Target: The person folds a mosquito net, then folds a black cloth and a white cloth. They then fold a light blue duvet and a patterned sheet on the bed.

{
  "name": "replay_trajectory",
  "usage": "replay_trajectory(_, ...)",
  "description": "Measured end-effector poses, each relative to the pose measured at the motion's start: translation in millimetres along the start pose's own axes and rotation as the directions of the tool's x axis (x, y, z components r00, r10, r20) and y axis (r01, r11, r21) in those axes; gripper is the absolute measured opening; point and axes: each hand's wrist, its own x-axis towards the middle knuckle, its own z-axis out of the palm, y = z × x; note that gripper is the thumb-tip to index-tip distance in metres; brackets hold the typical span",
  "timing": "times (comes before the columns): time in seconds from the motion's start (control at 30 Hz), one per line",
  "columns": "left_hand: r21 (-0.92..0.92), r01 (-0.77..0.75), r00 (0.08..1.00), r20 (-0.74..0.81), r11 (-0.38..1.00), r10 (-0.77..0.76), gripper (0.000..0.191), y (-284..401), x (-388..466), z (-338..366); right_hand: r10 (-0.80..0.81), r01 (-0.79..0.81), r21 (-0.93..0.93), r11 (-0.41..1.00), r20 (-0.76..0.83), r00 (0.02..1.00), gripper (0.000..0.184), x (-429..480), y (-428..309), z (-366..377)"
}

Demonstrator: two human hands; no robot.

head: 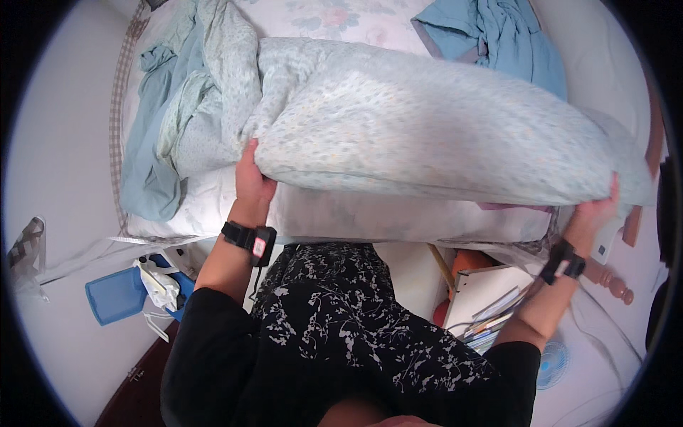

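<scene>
A pale, speckled quilt (405, 123) stretches across the bed between my two hands, partly blurred. Its near edge is gripped at the left by my left hand (255, 173), thumb on top. At the far right my right hand (595, 208) holds the quilt's other corner, blurred. The quilt's left part lies bunched and folded, with plain blue-green fabric (152, 139) beside it. Under it is a floral sheet (341, 211) on the mattress. A crumpled blue cloth (507, 45) with a grey edge lies beyond the quilt at the upper right.
A checked border (116, 107) runs along the bed's left side. Sheer netting (160, 240) hangs along the near edge. Below stand a blue plastic bin (114, 292) and a box (480, 288) of books and papers. At the right are a turned wooden post (613, 285), cables and a blue fan (552, 365).
</scene>
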Motion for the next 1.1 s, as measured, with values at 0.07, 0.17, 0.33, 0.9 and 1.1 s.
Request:
replay_trajectory(0.07, 0.005, 0.071, 0.997, -0.025, 0.997, -0.071, 0.045, -18, -22, 24, -0.083, 0.084, 0.025, 0.996, -0.037, 0.996, 0.052, 7, -53, -6)
replay_trajectory(0.17, -0.005, 0.177, 0.98, -0.093, 0.984, -0.177, 0.044, -55, -61, 41, -0.663, 0.711, -0.575, 0.405, 0.351, 0.662, 0.042, -7, -70, -69)
replay_trajectory(0.33, 0.212, 0.502, 0.865, -0.143, 0.839, -0.481, 0.049, -147, -69, 8, -0.005, -0.03, -0.388, 0.921, -0.089, 0.996, 0.041, 60, -50, -211)
replay_trajectory(0.9, 0.737, 0.673, 0.546, -0.437, 0.063, -0.714, 0.068, -175, 15, -43, 0.418, -0.326, -0.357, 0.875, 0.22, 0.882, 0.048, 58, 57, -116)
replay_trajectory(1.1, 0.452, 0.613, 0.695, 0.082, 0.648, -0.715, 0.075, -159, 42, 16, 0.539, 0.634, -0.524, 0.57, 0.82, 0.193, 0.055, -88, 144, -37)
